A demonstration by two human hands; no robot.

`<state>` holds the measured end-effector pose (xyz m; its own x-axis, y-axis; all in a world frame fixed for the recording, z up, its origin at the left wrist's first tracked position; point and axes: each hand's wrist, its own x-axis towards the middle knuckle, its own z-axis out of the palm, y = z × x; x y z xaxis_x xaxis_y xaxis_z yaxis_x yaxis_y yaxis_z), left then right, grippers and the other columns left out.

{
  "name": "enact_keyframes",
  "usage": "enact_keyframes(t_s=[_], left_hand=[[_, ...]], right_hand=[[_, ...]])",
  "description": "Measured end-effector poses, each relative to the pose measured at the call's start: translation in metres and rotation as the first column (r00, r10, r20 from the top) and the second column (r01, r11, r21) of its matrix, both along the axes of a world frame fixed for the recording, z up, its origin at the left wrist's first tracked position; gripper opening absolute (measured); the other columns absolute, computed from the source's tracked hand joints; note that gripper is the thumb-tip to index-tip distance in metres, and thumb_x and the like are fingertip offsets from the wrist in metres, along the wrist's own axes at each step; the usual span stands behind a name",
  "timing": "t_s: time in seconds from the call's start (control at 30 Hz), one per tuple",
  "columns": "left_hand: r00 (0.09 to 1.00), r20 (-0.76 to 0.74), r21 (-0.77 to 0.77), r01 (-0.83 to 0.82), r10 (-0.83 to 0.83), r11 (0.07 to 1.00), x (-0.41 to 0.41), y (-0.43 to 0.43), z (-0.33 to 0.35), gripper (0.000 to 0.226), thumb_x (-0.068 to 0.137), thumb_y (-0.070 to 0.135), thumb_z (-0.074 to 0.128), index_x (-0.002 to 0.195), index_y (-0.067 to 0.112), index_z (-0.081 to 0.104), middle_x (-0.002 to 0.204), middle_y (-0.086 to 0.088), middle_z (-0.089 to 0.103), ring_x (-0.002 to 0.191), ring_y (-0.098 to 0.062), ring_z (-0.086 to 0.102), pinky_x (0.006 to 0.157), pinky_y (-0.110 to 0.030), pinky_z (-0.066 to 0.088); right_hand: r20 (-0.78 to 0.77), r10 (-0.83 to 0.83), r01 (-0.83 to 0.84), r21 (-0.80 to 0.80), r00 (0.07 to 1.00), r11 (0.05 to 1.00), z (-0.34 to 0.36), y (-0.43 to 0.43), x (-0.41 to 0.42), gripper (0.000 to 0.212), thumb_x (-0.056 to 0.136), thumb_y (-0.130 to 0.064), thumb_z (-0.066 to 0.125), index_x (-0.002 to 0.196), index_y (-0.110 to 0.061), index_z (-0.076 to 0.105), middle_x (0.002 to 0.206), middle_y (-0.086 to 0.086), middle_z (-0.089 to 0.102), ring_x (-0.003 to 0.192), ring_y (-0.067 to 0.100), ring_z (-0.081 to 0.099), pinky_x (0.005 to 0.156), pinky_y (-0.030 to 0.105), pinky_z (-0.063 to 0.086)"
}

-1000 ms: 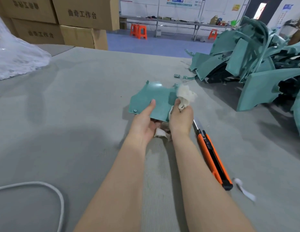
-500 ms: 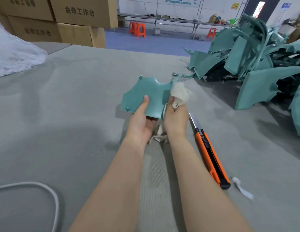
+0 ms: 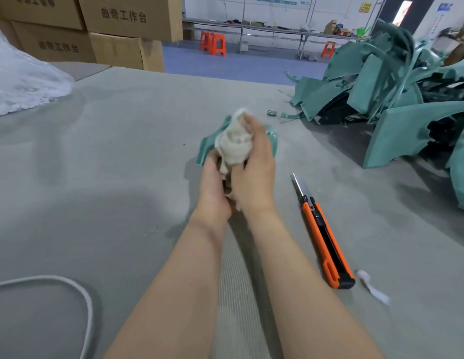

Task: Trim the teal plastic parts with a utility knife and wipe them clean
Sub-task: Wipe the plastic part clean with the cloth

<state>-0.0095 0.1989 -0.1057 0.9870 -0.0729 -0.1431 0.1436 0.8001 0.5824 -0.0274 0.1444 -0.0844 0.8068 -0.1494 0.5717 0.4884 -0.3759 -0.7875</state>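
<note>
Above the table (image 3: 122,164) my left grip (image 3: 214,185) holds the teal part (image 3: 205,149) by its near edge, seemingly light and stiff, while my right grip (image 3: 254,174) clutches the cloth (image 3: 234,143).

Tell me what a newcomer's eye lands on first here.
Dead centre, the right hand grips a white cloth against a teal part that the left hand holds. Right of the forearms, an orange utility knife lies on the grey table with its blade out. At the far right sprawls a heap of teal parts.
</note>
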Motion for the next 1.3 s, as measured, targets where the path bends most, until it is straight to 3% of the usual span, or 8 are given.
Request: enact_keyframes(t_s=[0.17, 0.33, 0.47, 0.57, 0.73, 0.93, 1.1, 1.3], left_hand=[[1.0, -0.009, 0.066, 0.003, -0.003, 0.998, 0.004, 0.004, 0.001, 0.051, 0.096, 0.054, 0.042, 0.1, 0.01, 0.068, 0.092, -0.008, 0.075, 0.082, -0.02, 0.072, 0.072, -0.031, 0.057], [0.999, 0.047, -0.041, 0.008, -0.006, 0.999, 0.006, 0.005, -0.003, 0.051, 0.1, 0.051, 0.032, 0.083, 0.016, 0.065, 0.071, 0.001, 0.069, 0.065, -0.009, 0.067, 0.06, -0.017, 0.053], [0.998, 0.003, 0.094, 0.061, -0.061, 0.994, 0.002, 0.001, 0.001, 0.058, 0.095, 0.061, 0.034, 0.108, 0.016, 0.068, 0.102, -0.005, 0.073, 0.092, -0.017, 0.07, 0.08, -0.028, 0.056], [0.998, 0.002, 0.16, 0.065, -0.066, 0.985, 0.001, -0.006, 0.001, 0.058, 0.094, 0.061, 0.036, 0.108, 0.015, 0.068, 0.103, -0.005, 0.074, 0.089, -0.016, 0.071, 0.071, -0.027, 0.058], [0.997, 0.074, -0.001, 0.027, -0.027, 1.0, 0.004, 0.002, -0.002, 0.046, 0.1, 0.053, 0.031, 0.091, 0.019, 0.061, 0.077, 0.004, 0.067, 0.073, -0.007, 0.064, 0.066, -0.017, 0.051], [0.997, 0.033, 0.142, 0.06, -0.066, 0.988, 0.0, -0.007, 0.006, 0.061, 0.096, 0.061, 0.031, 0.113, 0.013, 0.065, 0.106, -0.006, 0.073, 0.095, -0.017, 0.07, 0.08, -0.029, 0.057], [0.997, 0.075, -0.043, 0.012, -0.008, 0.999, 0.007, 0.002, 0.004, 0.049, 0.102, 0.045, 0.032, 0.082, 0.016, 0.066, 0.073, 0.002, 0.069, 0.067, -0.006, 0.067, 0.059, -0.016, 0.053], [0.996, 0.094, 0.149, -0.008, -0.006, 0.989, -0.002, 0.003, 0.014, 0.06, 0.097, 0.057, 0.033, 0.125, 0.011, 0.059, 0.114, -0.007, 0.07, 0.104, -0.019, 0.068, 0.083, -0.031, 0.057]], right_hand=[[-0.206, -0.514, 0.403, -0.411, 0.832, 0.818, -0.027, -0.026, 0.015, 0.029, 0.09, -0.007, 0.055, 0.118, -0.011, 0.06, 0.124, 0.007, 0.045, 0.108, 0.025, 0.046, 0.091, 0.032, 0.039], [-0.023, -0.15, 0.137, -0.286, 0.988, 0.949, -0.016, 0.013, -0.002, 0.023, 0.088, -0.009, 0.058, 0.11, -0.008, 0.061, 0.102, 0.009, 0.055, 0.078, 0.026, 0.052, 0.064, 0.024, 0.027], [-0.09, -0.337, 0.307, -0.247, 0.937, 0.919, -0.016, -0.007, 0.008, 0.023, 0.092, -0.012, 0.052, 0.115, -0.009, 0.057, 0.105, 0.009, 0.048, 0.087, 0.03, 0.053, 0.072, 0.036, 0.04], [-0.16, -0.449, 0.412, -0.218, 0.879, 0.885, -0.017, -0.021, 0.013, 0.022, 0.093, -0.008, 0.048, 0.114, -0.007, 0.055, 0.112, 0.013, 0.05, 0.089, 0.034, 0.055, 0.071, 0.038, 0.043], [-0.001, -0.155, 0.147, -0.323, 0.988, 0.935, -0.017, 0.014, 0.003, 0.02, 0.089, -0.01, 0.053, 0.107, -0.009, 0.059, 0.103, 0.009, 0.054, 0.083, 0.033, 0.056, 0.067, 0.036, 0.039], [-0.202, -0.512, 0.458, -0.26, 0.835, 0.85, -0.016, -0.031, 0.015, 0.025, 0.091, -0.007, 0.047, 0.115, -0.008, 0.056, 0.118, 0.013, 0.05, 0.093, 0.034, 0.056, 0.071, 0.038, 0.04], [0.061, -0.159, 0.17, -0.29, 0.985, 0.942, -0.009, 0.015, -0.004, 0.018, 0.088, -0.01, 0.055, 0.104, -0.006, 0.062, 0.106, 0.012, 0.055, 0.084, 0.033, 0.057, 0.07, 0.04, 0.044], [-0.109, -0.484, 0.445, -0.26, 0.868, 0.857, -0.014, -0.035, 0.016, 0.022, 0.092, -0.007, 0.048, 0.113, -0.009, 0.056, 0.114, 0.011, 0.051, 0.085, 0.029, 0.054, 0.066, 0.032, 0.034]])
